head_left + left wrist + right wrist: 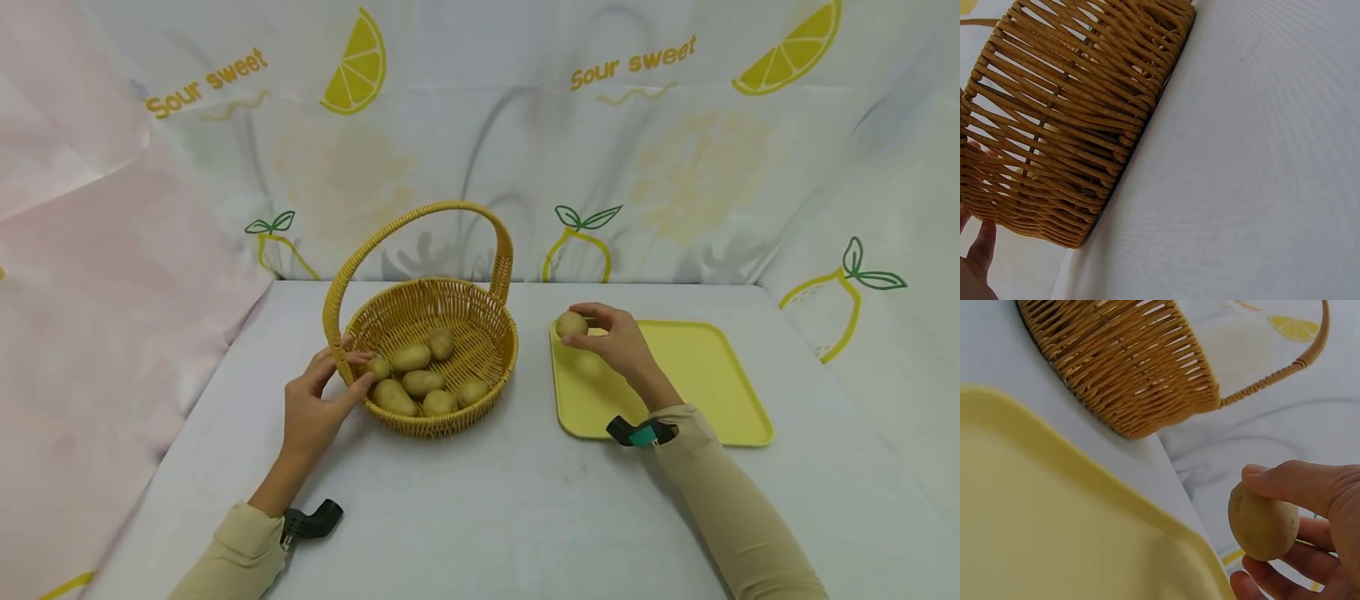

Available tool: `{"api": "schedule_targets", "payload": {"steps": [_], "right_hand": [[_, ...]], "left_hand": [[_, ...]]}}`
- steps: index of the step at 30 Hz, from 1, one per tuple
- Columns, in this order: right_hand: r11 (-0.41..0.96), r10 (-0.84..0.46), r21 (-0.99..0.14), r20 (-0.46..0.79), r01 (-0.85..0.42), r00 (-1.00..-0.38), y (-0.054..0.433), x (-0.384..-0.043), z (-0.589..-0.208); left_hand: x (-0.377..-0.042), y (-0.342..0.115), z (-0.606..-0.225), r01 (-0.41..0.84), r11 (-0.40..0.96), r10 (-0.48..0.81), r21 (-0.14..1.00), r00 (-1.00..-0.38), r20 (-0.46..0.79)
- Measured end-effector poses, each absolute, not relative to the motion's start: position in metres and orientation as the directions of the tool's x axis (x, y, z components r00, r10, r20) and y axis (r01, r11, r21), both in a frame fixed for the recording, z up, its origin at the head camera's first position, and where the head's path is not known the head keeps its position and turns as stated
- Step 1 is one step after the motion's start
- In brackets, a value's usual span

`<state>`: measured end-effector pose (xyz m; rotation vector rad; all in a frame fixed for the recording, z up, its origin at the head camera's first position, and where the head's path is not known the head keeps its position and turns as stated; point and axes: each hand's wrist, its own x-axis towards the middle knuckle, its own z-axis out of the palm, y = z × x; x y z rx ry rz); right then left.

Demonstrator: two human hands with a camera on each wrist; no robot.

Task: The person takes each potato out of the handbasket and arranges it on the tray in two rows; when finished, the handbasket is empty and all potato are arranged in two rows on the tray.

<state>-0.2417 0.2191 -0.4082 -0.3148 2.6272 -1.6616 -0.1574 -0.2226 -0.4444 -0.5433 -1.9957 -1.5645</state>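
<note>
My right hand [617, 340] pinches a potato [572, 324] between thumb and fingers above the far left corner of a yellow tray [675, 375]. In the right wrist view, the same potato [1262, 522] hangs clear of the tray's surface. With my left hand [318, 408] I hold the left side of a wicker basket [435, 427], at its rim by the foot of the handle. Some of those fingers reach inside and show through the weave in the left wrist view. Several potatoes [411, 358] lie in the basket, mostly toward its near left side.
A tall arched handle [442, 206] rises over the basket. The white table [480, 508] ends at a printed cloth backdrop [480, 150] with lemon drawings. A strip of table separates basket and tray. Dark wrist cameras [313, 520] sit on both wrists.
</note>
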Motion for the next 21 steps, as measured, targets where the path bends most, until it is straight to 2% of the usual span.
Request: {"api": "schedule_targets", "payload": {"steps": [13,21], "right_hand": [[0.516,-0.149,-0.833,0.144,-0.201,-0.978,0.223,-0.249,-0.432],[0.525,-0.147,-0.829,0.139,-0.196,-0.979,0.222,-0.249,-0.435]], "left_hand": [[-0.141,-0.209,-0.415,0.602,0.298,-0.001,0.741,-0.776,0.631],[-0.14,-0.208,-0.413,0.612,0.307,-0.001,0.729,-0.766,0.643]]}}
